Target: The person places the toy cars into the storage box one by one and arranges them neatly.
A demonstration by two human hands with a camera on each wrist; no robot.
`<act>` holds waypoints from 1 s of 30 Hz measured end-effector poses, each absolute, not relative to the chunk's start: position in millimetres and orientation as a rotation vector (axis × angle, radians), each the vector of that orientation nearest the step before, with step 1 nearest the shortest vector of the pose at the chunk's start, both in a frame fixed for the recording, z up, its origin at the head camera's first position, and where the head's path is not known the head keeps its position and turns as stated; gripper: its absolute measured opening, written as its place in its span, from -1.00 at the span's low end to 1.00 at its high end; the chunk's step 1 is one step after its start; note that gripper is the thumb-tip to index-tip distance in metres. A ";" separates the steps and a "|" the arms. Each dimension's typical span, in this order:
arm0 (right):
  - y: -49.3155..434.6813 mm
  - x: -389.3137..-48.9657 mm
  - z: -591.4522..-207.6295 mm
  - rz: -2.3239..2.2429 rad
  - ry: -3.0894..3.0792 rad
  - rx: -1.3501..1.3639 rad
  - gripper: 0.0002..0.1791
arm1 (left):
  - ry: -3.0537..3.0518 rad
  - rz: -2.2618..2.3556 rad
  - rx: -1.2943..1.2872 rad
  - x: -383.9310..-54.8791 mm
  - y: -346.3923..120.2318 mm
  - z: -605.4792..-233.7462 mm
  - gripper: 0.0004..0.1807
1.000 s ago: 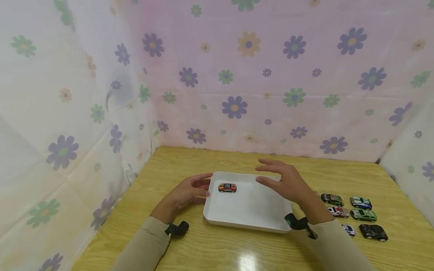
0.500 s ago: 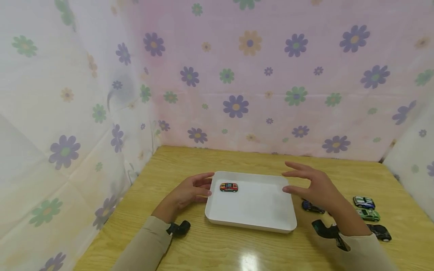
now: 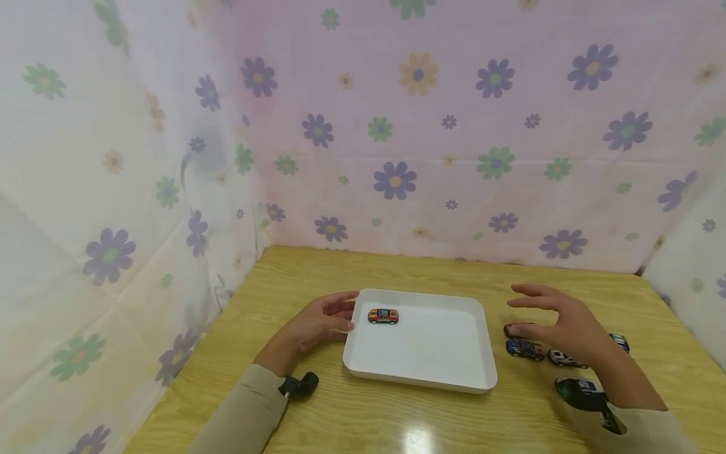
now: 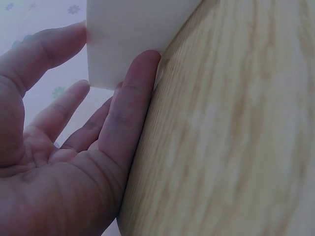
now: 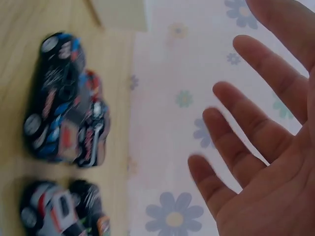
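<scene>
A white rectangular tray (image 3: 425, 353) sits on the table, with a red and yellow toy car (image 3: 383, 316) near its back left corner. My left hand (image 3: 314, 325) rests against the tray's left side; in the left wrist view its fingertips touch the tray wall (image 4: 128, 39). To the right of the tray, my right hand (image 3: 567, 321) hovers over a group of toy cars, fingers spread and holding nothing. Below it lie a dark blue toy car (image 3: 525, 349) and a white and purple toy car (image 3: 566, 359). A reddish toy car (image 3: 512, 329) is partly covered by the thumb.
Another toy car (image 3: 621, 342) peeks out beyond the right wrist; the forearm hides others. In the right wrist view a white and red toy car (image 5: 47, 206) stands near the dark ones. Flowered cloth (image 3: 397, 126) hangs behind the wooden table (image 3: 363, 416).
My right hand has moved from above the tray's right part out to the right, over the toy cars. The left hand stays at the tray, and the car in it has not moved.
</scene>
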State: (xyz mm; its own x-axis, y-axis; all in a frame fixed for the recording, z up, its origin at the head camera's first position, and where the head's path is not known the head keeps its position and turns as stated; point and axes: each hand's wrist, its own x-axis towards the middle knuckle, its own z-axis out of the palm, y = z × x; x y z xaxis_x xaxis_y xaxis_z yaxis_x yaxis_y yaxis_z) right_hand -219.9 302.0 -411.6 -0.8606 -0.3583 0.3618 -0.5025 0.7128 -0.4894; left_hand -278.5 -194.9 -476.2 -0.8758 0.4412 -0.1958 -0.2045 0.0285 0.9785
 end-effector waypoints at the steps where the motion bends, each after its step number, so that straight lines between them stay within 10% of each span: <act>1: 304.6 -218.4 -413.1 0.859 -2.682 0.675 -0.52 | 1.863 1.897 0.241 -278.4 -194.7 -476.7 -0.14; 30: 334.2 -211.3 -431.5 0.841 -2.924 0.624 -0.56 | 1.867 1.908 0.217 -276.3 -192.6 -474.3 -0.15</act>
State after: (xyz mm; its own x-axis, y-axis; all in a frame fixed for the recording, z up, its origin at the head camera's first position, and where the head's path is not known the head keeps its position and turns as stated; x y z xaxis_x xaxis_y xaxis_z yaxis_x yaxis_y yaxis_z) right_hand -211.3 334.2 -431.5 -0.9187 -0.3685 0.1422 -0.3877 0.7728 -0.5024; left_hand -276.3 -192.6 -474.3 -0.8821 0.4253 -0.2024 -0.2117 0.0260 0.9770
